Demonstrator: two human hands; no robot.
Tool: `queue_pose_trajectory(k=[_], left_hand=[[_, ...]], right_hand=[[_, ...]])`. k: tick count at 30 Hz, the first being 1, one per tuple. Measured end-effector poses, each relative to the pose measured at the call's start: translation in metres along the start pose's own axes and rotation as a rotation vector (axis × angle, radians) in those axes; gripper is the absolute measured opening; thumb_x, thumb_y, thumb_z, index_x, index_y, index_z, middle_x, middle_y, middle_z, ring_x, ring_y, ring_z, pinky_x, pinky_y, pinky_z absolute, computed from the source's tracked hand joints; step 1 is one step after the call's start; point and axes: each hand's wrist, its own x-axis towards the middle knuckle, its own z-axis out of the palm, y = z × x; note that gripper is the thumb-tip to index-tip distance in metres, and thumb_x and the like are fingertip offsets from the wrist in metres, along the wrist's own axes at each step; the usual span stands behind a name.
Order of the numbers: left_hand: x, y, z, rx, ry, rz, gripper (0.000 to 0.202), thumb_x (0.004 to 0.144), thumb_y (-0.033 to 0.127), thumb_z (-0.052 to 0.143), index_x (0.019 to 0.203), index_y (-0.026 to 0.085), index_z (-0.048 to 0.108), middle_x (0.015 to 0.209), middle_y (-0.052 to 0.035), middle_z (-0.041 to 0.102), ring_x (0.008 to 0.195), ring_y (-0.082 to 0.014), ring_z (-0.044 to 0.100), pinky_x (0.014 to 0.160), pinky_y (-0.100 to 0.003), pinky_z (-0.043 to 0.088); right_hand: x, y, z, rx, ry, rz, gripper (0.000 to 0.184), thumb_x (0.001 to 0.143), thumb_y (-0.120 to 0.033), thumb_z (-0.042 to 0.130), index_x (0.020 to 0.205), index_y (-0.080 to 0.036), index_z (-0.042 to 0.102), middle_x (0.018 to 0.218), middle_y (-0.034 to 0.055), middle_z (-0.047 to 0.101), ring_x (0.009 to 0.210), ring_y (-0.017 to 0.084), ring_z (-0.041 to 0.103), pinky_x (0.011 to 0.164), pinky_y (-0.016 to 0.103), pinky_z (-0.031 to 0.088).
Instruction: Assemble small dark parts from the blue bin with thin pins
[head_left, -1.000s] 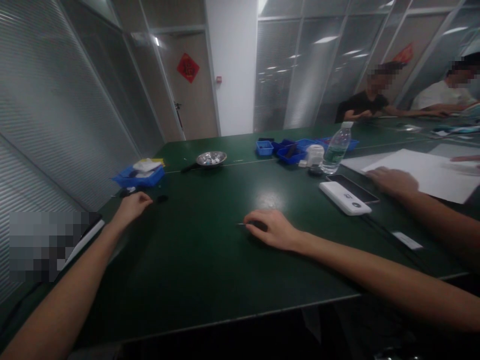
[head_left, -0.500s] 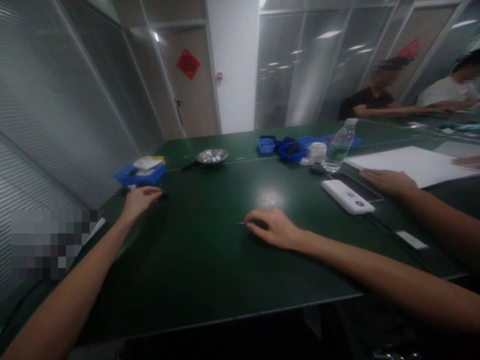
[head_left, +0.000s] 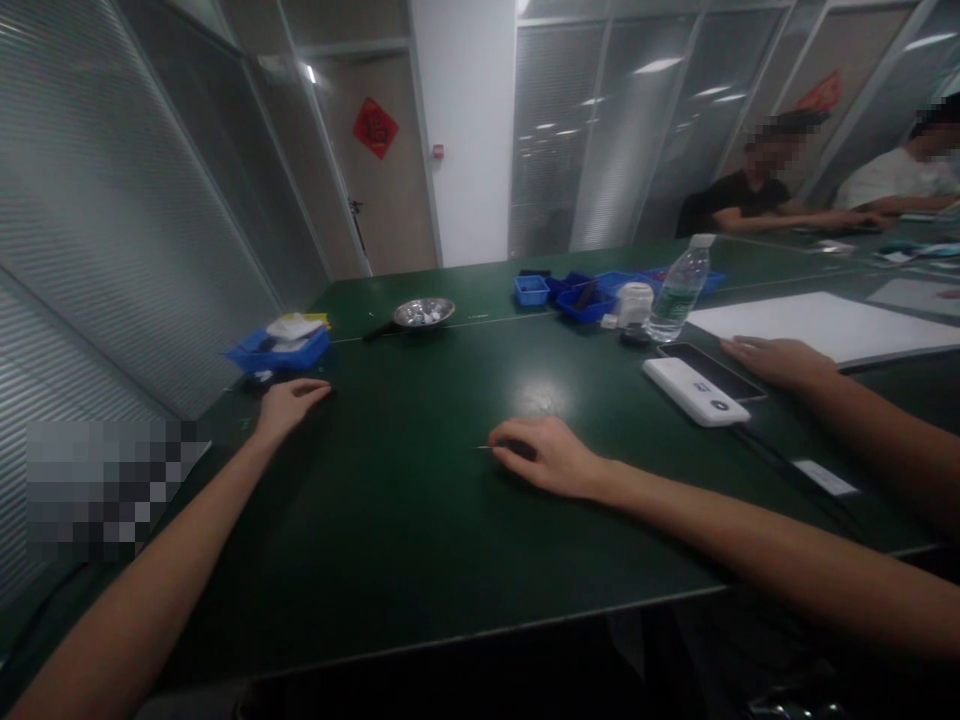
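My right hand [head_left: 544,455] rests on the green table [head_left: 420,540], thumb and forefinger closed on a thin, pale, needle-like piece [head_left: 483,447] whose tip sticks out to the left. Farther left, my left hand [head_left: 289,408] hovers over or touches the table, its fingertips pinched together. What they hold, if anything, is too small to make out. Just behind that hand are a dark object [head_left: 264,380], partly hidden, and a blue basket [head_left: 281,352] with white and yellow items in it.
A metal dish [head_left: 424,314] with small pieces stands at the back. Blue trays [head_left: 586,304], a white jar [head_left: 634,303], a water bottle [head_left: 680,290], a white power bank [head_left: 694,393] and a phone [head_left: 712,372] are to the right. Another person's hand [head_left: 780,365] lies by white sheets [head_left: 825,322].
My left hand has shifted slightly to the right, and the dark bit seen at its fingertips no longer shows there. My right hand stays in place with the thin piece.
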Motion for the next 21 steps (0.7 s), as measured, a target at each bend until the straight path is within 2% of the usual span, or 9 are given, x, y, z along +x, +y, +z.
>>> queue_pose_trajectory(k=[7, 10, 14, 18, 21], left_hand=[[0.0, 0.005, 0.002, -0.007, 0.06, -0.11, 0.039, 0.075, 0.049, 0.076, 0.103, 0.022, 0.083, 0.102, -0.0068, 0.081, 0.097, -0.0304, 0.073, 0.086, -0.037, 0.055], [0.001, 0.01, 0.001, 0.038, 0.039, -0.107, 0.037, 0.078, 0.047, 0.074, 0.102, 0.02, 0.082, 0.102, -0.008, 0.08, 0.095, -0.0308, 0.073, 0.087, -0.038, 0.055], [-0.007, 0.019, 0.0, 0.249, -0.022, 0.11, 0.032, 0.088, 0.04, 0.062, 0.102, 0.019, 0.08, 0.106, -0.0113, 0.079, 0.098, -0.0319, 0.073, 0.09, -0.038, 0.054], [-0.02, 0.029, 0.004, 0.53, -0.051, 0.359, 0.033, 0.096, 0.035, 0.049, 0.099, 0.015, 0.076, 0.109, -0.0191, 0.076, 0.101, -0.0349, 0.072, 0.089, -0.04, 0.054], [-0.027, 0.035, 0.007, 0.678, -0.063, 0.412, 0.035, 0.098, 0.032, 0.043, 0.097, 0.013, 0.073, 0.103, -0.0231, 0.073, 0.095, -0.0372, 0.072, 0.083, -0.043, 0.055]], right_hand=[[-0.001, 0.001, 0.002, -0.004, 0.006, -0.009, 0.023, 0.104, -0.035, 0.056, 0.116, -0.02, 0.068, 0.102, 0.0048, 0.073, 0.079, 0.015, 0.066, 0.072, 0.029, 0.049], [-0.001, 0.001, 0.0, -0.004, -0.004, -0.004, 0.023, 0.104, -0.035, 0.056, 0.116, -0.02, 0.068, 0.102, 0.0043, 0.073, 0.08, 0.015, 0.066, 0.073, 0.029, 0.049], [0.0, 0.001, 0.0, -0.01, -0.01, -0.007, 0.022, 0.103, -0.034, 0.056, 0.115, -0.02, 0.068, 0.101, 0.0043, 0.073, 0.08, 0.016, 0.066, 0.073, 0.029, 0.048], [0.0, 0.0, 0.001, -0.017, 0.002, -0.018, 0.021, 0.102, -0.033, 0.057, 0.113, -0.02, 0.069, 0.098, 0.0044, 0.073, 0.078, 0.015, 0.065, 0.071, 0.028, 0.047], [0.0, -0.001, 0.0, -0.009, -0.004, -0.016, 0.02, 0.102, -0.033, 0.057, 0.113, -0.02, 0.069, 0.1, 0.0041, 0.073, 0.078, 0.015, 0.066, 0.072, 0.028, 0.048]])
